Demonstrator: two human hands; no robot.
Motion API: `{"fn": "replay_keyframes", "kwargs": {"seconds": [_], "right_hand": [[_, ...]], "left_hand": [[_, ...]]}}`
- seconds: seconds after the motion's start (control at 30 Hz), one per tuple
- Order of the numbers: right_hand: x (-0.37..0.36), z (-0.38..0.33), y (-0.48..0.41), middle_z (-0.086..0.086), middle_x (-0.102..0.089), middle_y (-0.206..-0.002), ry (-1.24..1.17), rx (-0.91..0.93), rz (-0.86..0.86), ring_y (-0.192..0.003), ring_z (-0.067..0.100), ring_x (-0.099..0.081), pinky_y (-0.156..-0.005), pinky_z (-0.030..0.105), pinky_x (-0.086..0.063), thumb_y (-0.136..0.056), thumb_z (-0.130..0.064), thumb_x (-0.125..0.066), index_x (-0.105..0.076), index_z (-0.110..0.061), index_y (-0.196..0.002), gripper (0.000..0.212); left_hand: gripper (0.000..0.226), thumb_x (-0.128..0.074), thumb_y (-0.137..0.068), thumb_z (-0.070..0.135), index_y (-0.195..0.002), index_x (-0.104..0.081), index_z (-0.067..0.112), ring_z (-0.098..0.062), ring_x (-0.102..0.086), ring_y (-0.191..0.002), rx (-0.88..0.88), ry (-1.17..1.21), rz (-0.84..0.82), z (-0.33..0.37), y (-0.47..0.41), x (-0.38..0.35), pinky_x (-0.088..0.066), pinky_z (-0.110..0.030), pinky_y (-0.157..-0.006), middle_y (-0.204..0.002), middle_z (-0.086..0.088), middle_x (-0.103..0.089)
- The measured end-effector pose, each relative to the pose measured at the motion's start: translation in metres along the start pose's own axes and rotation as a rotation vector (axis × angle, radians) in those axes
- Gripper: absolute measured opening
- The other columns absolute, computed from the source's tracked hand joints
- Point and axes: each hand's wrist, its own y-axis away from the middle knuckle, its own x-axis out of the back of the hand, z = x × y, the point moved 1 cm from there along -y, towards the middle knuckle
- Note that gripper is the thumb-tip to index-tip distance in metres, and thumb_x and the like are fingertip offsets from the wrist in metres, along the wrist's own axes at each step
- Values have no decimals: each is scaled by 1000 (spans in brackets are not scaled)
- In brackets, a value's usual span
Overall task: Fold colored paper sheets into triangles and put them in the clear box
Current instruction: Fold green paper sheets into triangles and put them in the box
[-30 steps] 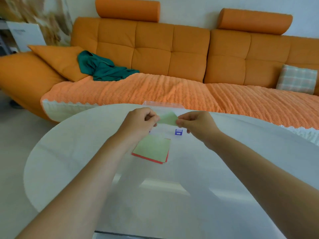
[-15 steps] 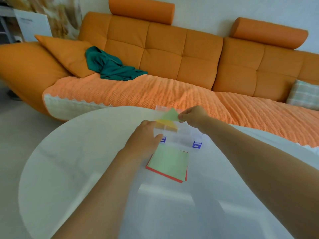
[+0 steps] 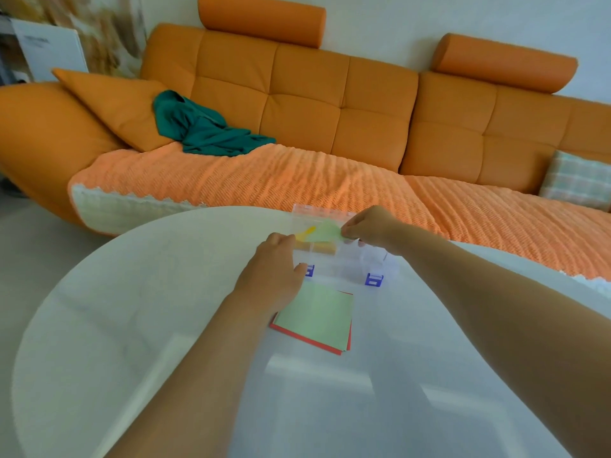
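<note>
A clear box (image 3: 350, 264) with blue latches stands open near the far edge of the round white table (image 3: 132, 325). My right hand (image 3: 370, 226) pinches a folded light green triangle (image 3: 325, 233) over the box. Yellow and orange folded papers (image 3: 314, 244) lie inside it. My left hand (image 3: 274, 276) rests against the box's left side, fingers bent, holding no paper. A stack of flat sheets (image 3: 315, 315), light green on top and red at the bottom, lies just in front of the box.
An orange sofa (image 3: 330, 120) with a ribbed orange cover runs behind the table. On it are a teal cloth (image 3: 205, 127), an orange cushion (image 3: 119, 107) and a plaid cushion (image 3: 578, 180). The table's near half is bare white surface.
My left hand let go of the green triangle and dropped to the box's left side. My right hand carried the triangle forward over the open box.
</note>
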Motion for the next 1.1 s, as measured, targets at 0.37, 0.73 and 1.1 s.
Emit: {"fn": "replay_keyframes", "kwargs": {"seconds": [0.37, 0.73, 1.1], "right_hand": [[-10, -9, 5, -2, -75, -92, 58, 75, -17, -82, 15, -69, -57, 21, -46, -94, -22, -68, -77, -16, -103, 14], [-21, -25, 25, -8, -62, -134, 54, 275, -26, -114, 14, -57, -81, 17, -45, -100, -16, -42, -75, -27, -113, 36], [-15, -27, 46, -4, -59, -124, 150, 425, 113, -105, 14, -55, -72, 22, -42, -94, -11, -45, -70, -28, -120, 40]], "left_hand": [[48, -51, -101, 34, -146, -42, 19, -22, -44, -133, 15, 3, -6, 3, -1, 0, -41, -36, -103, -146, -1, -40], [48, -52, -101, 32, -146, -44, 20, -22, -44, -132, 14, 32, -6, 4, 1, 1, -40, -35, -104, -145, -1, -39], [42, -57, -98, 29, -138, -49, 17, -22, -43, -129, -3, 28, 60, 4, 8, 10, -43, -37, -101, -137, -4, -41]]}}
